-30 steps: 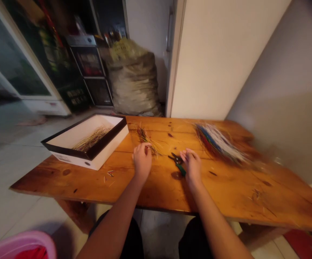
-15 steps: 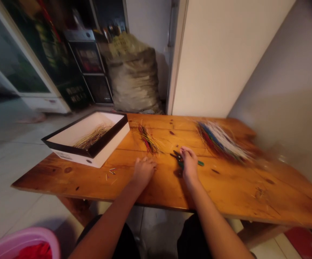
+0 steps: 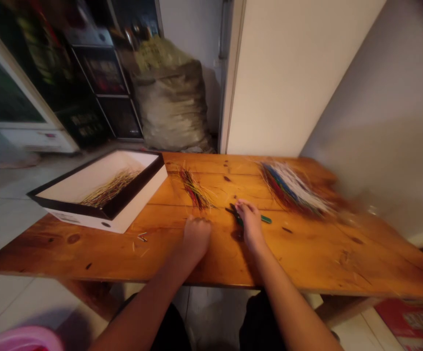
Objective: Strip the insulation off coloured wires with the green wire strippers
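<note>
Right hand closed over green-handled cutters at mid-tabletop, one handle poking out rightward. Left hand curled shut nearer the front edge, apparently empty. Cutters judged light, rigid; best gripped by the sleeved handles

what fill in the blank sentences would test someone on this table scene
1. The right hand lies over a tool whose handle is ____ in colour.
2. The box stands on the ____ end of the table.
3. The left hand rests on the table, nearer to the person than the small bundle of ____.
4. The big pile lies to the ____ of the right hand.

Missing words: green; left; wires; right
</note>
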The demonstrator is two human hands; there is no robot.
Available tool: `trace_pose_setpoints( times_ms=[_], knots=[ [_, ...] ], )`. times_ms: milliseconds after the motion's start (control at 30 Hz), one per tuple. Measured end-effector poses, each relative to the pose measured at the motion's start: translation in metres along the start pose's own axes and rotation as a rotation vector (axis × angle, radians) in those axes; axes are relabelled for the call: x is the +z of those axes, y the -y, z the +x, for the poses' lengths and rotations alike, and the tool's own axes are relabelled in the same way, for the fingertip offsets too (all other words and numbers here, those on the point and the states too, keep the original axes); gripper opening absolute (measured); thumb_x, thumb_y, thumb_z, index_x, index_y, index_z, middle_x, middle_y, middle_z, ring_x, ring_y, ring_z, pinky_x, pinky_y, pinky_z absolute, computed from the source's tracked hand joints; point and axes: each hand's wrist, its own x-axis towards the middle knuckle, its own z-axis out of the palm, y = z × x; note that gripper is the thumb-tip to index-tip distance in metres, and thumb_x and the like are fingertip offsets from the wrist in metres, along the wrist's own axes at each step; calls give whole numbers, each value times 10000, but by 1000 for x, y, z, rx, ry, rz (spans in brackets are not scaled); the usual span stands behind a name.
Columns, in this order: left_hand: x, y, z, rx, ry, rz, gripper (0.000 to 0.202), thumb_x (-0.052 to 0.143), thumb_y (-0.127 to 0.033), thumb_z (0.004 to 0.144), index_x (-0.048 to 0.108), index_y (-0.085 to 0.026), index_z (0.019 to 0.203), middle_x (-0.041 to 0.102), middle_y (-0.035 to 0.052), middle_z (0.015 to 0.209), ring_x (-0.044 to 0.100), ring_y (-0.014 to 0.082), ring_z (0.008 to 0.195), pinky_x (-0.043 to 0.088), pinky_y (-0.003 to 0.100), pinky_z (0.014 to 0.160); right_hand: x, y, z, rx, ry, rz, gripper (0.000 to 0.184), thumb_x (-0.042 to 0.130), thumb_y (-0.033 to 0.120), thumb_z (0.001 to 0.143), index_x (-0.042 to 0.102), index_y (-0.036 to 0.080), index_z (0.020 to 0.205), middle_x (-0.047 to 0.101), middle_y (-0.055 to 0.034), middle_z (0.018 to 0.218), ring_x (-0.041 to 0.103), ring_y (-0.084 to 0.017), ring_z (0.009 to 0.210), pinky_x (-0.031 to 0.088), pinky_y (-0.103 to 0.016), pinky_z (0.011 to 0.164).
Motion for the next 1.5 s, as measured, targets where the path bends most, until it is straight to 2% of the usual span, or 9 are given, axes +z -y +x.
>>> trace_pose_setpoints(
  times_ms=[233,333,467,567,800,933,1067,1333,1500],
  knots=[
    [5,-6,-18,238,190,78,193,469,-166,825,662,-172,811,676,91,854,595,224,849,391,360,822,4,-1,-2,-2,16,23,191,563,247,645,663,158,782,690,-45,893,637,-162,895,481,-318,883],
    [4,5,-13,295,133,-28,234,434,-202,860,660,-213,918,681,40,962,571,190,945,379,327,883,3,1,-3,-26,-3,31,201,563,277,675,652,164,815,686,-51,932,630,-165,934,484,-316,877],
    [-3,27,-2,95,-36,48,304,374,-233,885,625,-232,1056,658,49,1072,521,224,1030,369,359,866,3,3,-3,-42,-17,27,199,566,298,688,649,165,812,687,-47,909,633,-160,916,487,-309,870],
    [-5,33,1,-9,-57,144,313,384,-296,884,609,-251,1097,656,61,1071,503,255,1028,358,388,829,4,2,-3,-39,-16,13,200,570,307,681,652,170,801,688,-40,891,633,-163,907,495,-308,852],
    [4,20,1,10,10,207,339,369,-369,889,672,-256,988,656,69,1058,497,264,1006,341,397,819,9,6,-7,-122,-47,-76,216,589,275,646,654,157,816,664,-61,916,614,-176,900,455,-347,892],
    [7,17,3,11,20,148,363,356,-372,894,687,-243,970,665,76,1046,517,258,990,359,385,809,11,21,-18,-398,-113,-219,247,530,262,732,649,166,926,566,-79,1074,518,-168,1066,335,-330,1012],
    [8,16,2,26,5,151,358,354,-373,893,673,-267,1016,668,74,1019,532,244,953,374,371,809,13,26,-25,-617,-90,-364,312,415,221,812,622,183,1042,472,-97,1150,484,-170,1110,353,-343,998],
    [16,17,10,85,6,88,337,392,-312,876,709,-200,873,664,100,906,556,217,919,362,378,951,13,21,-25,-631,-48,-388,344,390,180,808,622,191,1062,466,-87,1143,476,-162,1105,356,-336,1000],
    [14,16,13,-39,-15,-250,199,519,-239,790,703,-196,731,688,96,859,585,222,918,351,380,993,14,22,-26,-615,-18,-409,340,399,180,799,628,168,1050,493,-99,1118,488,-181,1085,363,-369,993]
  ],
)
